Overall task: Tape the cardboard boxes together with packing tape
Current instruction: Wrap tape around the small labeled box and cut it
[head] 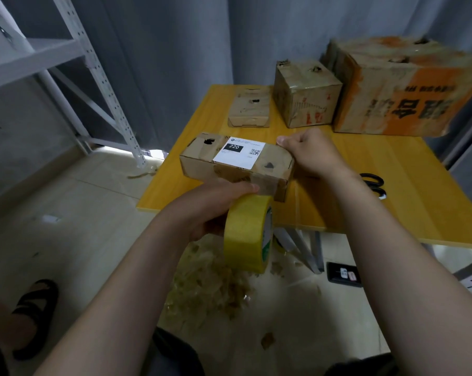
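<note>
1. Near the front left corner of the yellow tabletop (365, 191), a small cardboard box (199, 164) lying flat, with a white label (238, 152) reading "220" on its top
2. Left hand (215, 210) curled round a yellow packing tape roll (247, 234), fingers over its upper rim; roll held on edge just below the near face of the small cardboard box, out past the front edge of the tabletop
3. Right hand (310, 156) clasped round the right end of that box, thumb at the far top edge, fingers curled down the end; cannot tell whether any tape strip under them
4. Further back on the tabletop, from left to right: a flat cardboard box (249, 109), a cube-shaped cardboard box (305, 93) and, just beside it, a large orange-printed cardboard box (402, 88), all covered in worn tape
5. Black scissors (373, 183) on the tabletop right of the right forearm, partly hidden by it
6. On the floor (93, 213) below the tabletop, a heap of crumpled tape scraps (210, 280); a dark phone (343, 274) near the table leg; a foot in a black sandal (37, 308) at lower left
7. White metal shelving rack (66, 63) at the left, grey curtain (188, 50) behind
</note>
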Motion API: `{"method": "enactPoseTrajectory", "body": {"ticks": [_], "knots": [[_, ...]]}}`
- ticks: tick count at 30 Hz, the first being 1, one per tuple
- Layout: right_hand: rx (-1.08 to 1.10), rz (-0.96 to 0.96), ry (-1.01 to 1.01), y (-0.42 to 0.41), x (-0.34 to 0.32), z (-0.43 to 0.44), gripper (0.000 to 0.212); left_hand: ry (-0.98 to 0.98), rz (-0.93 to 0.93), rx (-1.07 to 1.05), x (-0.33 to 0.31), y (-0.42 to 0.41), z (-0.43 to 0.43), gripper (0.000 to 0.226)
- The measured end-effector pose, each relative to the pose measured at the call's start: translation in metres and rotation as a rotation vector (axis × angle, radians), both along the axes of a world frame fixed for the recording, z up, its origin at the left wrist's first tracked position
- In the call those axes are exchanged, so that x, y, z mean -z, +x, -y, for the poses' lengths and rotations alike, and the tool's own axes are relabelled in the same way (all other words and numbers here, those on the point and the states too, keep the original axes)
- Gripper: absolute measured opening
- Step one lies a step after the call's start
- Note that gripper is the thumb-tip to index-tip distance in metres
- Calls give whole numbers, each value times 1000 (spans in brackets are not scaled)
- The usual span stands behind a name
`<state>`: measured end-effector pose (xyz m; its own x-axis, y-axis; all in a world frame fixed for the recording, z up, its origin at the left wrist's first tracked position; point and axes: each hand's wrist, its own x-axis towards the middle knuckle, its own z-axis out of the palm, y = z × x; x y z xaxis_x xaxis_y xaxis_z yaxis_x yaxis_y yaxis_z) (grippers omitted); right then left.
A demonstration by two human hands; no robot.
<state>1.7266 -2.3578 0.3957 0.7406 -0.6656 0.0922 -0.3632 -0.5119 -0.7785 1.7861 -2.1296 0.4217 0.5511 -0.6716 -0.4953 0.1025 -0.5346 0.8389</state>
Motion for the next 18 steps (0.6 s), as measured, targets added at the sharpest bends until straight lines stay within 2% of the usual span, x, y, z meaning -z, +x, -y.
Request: {"method": "enactPoseTrajectory", "body": {"ticks": [4, 6, 9, 11, 13, 14, 16, 18], "knots": [[-11, -31, 2, -1, -1, -4, 44, 27, -2, 39, 7, -10, -4, 31], [22, -33, -30, -1, -1, -8, 35, 18, -14, 50, 10, -14, -7, 35], [155, -41, -166, -6, -7, -19, 40, -2, -29, 32, 13, -20, -8, 33], [224, 29, -233, -14, -15, -31, 36, 0, -14, 20, 16, -23, -9, 31], [204, 59, -278, -22, -24, -44, 30, 14, 12, 17, 18, -25, -9, 35], [174, 45, -254, -26, -29, -50, 34, 15, 18, 11, 18, -26, -9, 36], [117, -55, -199, -36, -40, -63, 50, 5, 16, -6, 18, -28, -10, 35], [38, -268, -150, -47, -51, -75, 56, 6, 4, -18, 17, -30, -10, 31]]}}
